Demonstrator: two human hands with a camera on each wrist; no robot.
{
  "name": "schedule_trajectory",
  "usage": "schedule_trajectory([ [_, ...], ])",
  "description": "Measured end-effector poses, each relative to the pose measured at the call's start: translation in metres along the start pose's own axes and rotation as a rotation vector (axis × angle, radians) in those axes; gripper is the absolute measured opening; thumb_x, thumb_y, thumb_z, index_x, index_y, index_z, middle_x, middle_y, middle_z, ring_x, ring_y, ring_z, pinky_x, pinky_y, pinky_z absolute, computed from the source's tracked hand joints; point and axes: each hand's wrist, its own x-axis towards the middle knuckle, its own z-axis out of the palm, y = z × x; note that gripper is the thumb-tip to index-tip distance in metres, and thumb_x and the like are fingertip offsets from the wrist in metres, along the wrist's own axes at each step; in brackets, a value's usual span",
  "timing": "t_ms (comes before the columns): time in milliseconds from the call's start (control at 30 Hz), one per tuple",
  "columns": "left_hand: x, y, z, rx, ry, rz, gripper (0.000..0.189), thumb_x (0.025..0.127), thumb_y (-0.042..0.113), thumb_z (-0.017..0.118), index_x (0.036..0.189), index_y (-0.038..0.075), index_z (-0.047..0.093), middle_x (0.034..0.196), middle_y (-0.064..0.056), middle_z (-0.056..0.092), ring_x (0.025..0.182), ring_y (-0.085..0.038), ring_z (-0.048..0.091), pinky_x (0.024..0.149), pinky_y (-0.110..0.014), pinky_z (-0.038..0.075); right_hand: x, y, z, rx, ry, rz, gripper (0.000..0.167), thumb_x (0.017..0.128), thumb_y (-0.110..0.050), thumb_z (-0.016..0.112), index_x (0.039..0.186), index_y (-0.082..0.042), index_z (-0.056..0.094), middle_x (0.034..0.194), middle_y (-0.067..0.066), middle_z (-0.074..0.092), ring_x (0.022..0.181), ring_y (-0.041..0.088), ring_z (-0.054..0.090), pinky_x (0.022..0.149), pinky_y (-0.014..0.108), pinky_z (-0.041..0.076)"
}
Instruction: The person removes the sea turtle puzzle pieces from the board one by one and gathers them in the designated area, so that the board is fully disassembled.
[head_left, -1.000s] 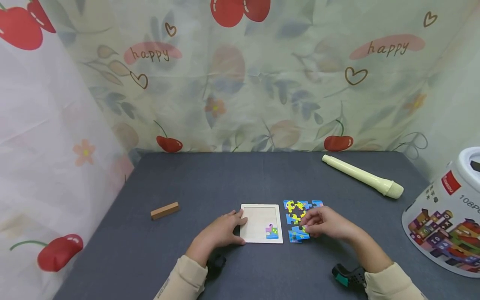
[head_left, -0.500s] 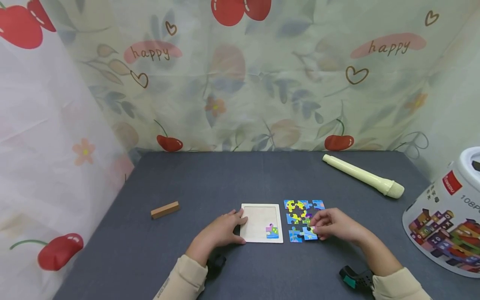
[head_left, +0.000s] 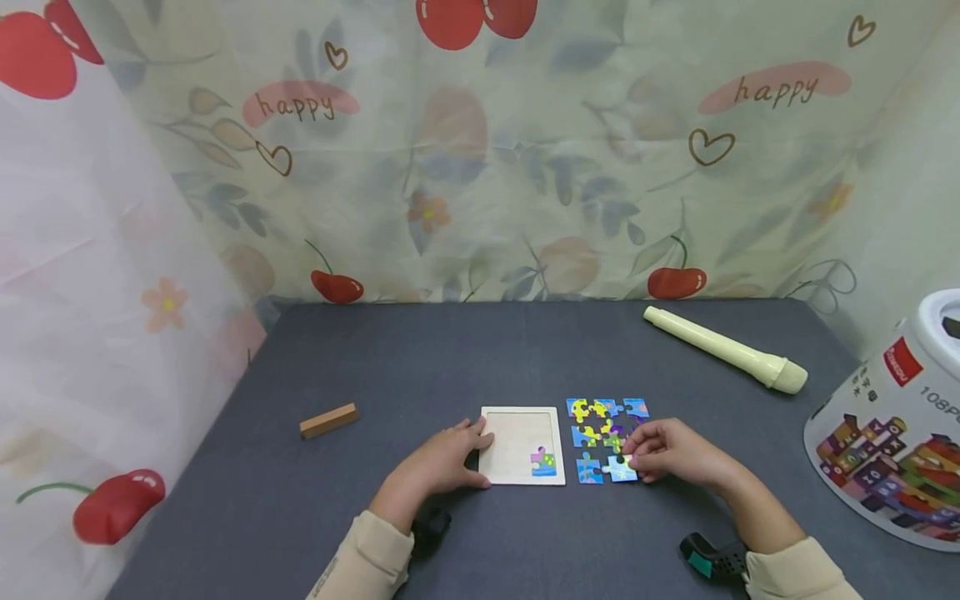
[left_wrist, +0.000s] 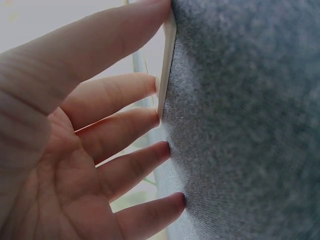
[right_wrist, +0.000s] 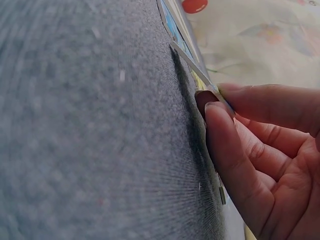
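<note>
The right hand (head_left: 671, 454) is pinching a loose blue jigsaw piece (head_left: 620, 469) between thumb and forefinger, lifting one edge of it slightly off the grey tabletop (head_left: 420, 358), as the right wrist view is showing; there the fingers (right_wrist: 235, 145) are curling round the thin edge of the piece (right_wrist: 197, 70). That piece is lying toward the near edge of the tabletop, right of centre, at the near right end of a cluster of loose puzzle pieces (head_left: 603, 421) in blue, yellow and purple, with another blue piece (head_left: 588, 469) just beside it on the left.

The left hand (head_left: 438, 462) is resting on the tabletop with its fingers spread and nearly straight, the fingertips (left_wrist: 162, 117) pressing against the left edge of a pale wooden puzzle tray (head_left: 517, 437). The tray is lying flat just left of the loose pieces, and one purple, green and blue piece (head_left: 544, 462) is sitting in its near right corner.

A small brown wooden block (head_left: 328, 421) is lying well apart toward the left edge of the tabletop. A cream recorder (head_left: 723, 350) is lying slantwise near the far right corner. A white tub printed with coloured buildings (head_left: 888, 433) is leaning at the right edge. Cherry-printed curtains (head_left: 480, 150) are hanging behind and to the left.
</note>
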Motion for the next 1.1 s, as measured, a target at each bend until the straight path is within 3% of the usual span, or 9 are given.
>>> schedule_trajectory([
  [1100, 0.0014, -0.0017, -0.0004, -0.007, 0.000, 0.011, 0.065, 0.078, 0.027, 0.075, 0.135, 0.012, 0.050, 0.149, -0.010, 0.035, 0.140, -0.032, 0.028, 0.110, -0.051, 0.029, -0.0019, -0.0002, 0.0018, -0.065, 0.025, 0.028, 0.024, 0.089, -0.009, 0.061, 0.102, 0.010, 0.059, 0.080, 0.005, 0.061, 0.069, 0.010, 0.059, 0.062, 0.027, 0.054],
])
